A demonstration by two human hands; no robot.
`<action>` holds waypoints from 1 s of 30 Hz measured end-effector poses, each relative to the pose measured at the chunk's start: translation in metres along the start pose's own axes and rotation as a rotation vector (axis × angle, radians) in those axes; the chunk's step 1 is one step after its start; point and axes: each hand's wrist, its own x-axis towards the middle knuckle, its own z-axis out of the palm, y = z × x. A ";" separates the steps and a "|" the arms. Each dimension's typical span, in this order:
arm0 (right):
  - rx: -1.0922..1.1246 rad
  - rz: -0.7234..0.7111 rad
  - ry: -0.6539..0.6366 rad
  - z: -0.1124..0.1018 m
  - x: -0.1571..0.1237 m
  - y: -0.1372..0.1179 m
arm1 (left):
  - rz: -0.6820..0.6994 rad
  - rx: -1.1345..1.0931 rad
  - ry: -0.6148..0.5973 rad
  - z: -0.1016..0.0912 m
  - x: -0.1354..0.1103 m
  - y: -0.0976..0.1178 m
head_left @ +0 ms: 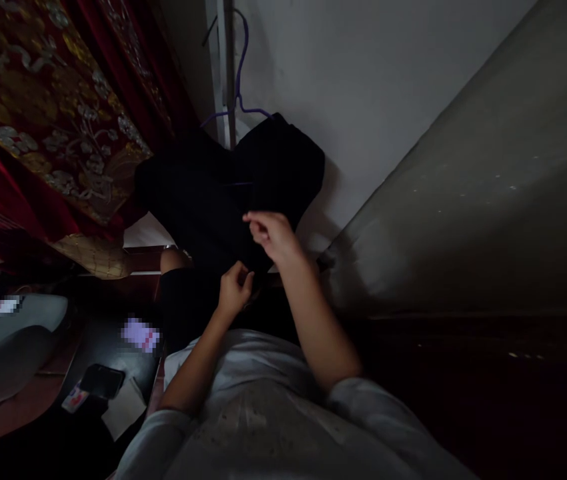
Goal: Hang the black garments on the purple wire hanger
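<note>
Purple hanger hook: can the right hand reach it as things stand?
Probably yes: the right hand is at the black garment just under the purple hanger, and nothing visible lies between them.

I see matt black cloth on the garment (pixel 213 193), a thin, smooth purple hanger (pixel 240 80), and red fabric (pixel 38 100) with shiny gold embroidery.

Garment (pixel 223 193) on hanger (pixel 238 80), cloth (pixel 38 100) left, phone (pixel 102 381) below
</note>
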 end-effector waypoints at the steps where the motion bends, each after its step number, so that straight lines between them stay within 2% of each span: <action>1: 0.010 -0.053 0.002 0.008 0.009 -0.019 | 0.002 0.005 -0.025 0.002 -0.001 -0.001; 3: 0.013 -0.185 0.006 0.026 0.018 -0.055 | -0.001 0.007 -0.029 0.007 -0.001 -0.003; 5: -0.007 -0.279 -0.033 0.040 0.016 -0.080 | 0.002 0.012 -0.017 0.010 0.000 -0.005; 8: 0.003 -0.396 -0.073 0.050 -0.002 -0.091 | 0.063 0.001 -0.071 0.006 0.012 0.006; 10: -0.017 -0.414 -0.074 0.048 -0.011 -0.087 | 0.151 -0.040 -0.090 -0.006 0.029 0.026; 11: -0.042 -0.405 -0.077 0.045 -0.013 -0.084 | 0.208 -0.071 -0.060 -0.015 0.041 0.041; 15: -0.127 -0.368 -0.115 0.034 -0.012 -0.079 | 0.421 -0.197 0.240 -0.063 0.103 0.114; 16: -0.134 -0.378 -0.123 0.033 -0.012 -0.080 | 0.429 -0.214 0.240 -0.074 0.119 0.130; 18: -0.142 -0.416 -0.133 0.032 -0.012 -0.084 | 0.465 -0.173 0.152 -0.090 0.145 0.154; 21: -0.157 -0.479 -0.125 0.032 -0.009 -0.087 | 0.532 -0.040 0.078 -0.094 0.163 0.168; 24: -0.233 -0.530 -0.025 0.028 0.003 -0.074 | 0.584 0.020 0.112 -0.083 0.158 0.173; 26: -0.329 -0.520 0.065 0.024 0.013 -0.055 | 0.565 -0.036 0.199 -0.080 0.153 0.180; 28: -0.409 -0.450 0.115 0.018 0.017 -0.032 | 0.533 -0.120 0.347 -0.089 0.154 0.188; 30: -0.420 -0.372 0.131 0.010 0.014 -0.009 | 0.449 -0.207 0.548 -0.114 0.162 0.187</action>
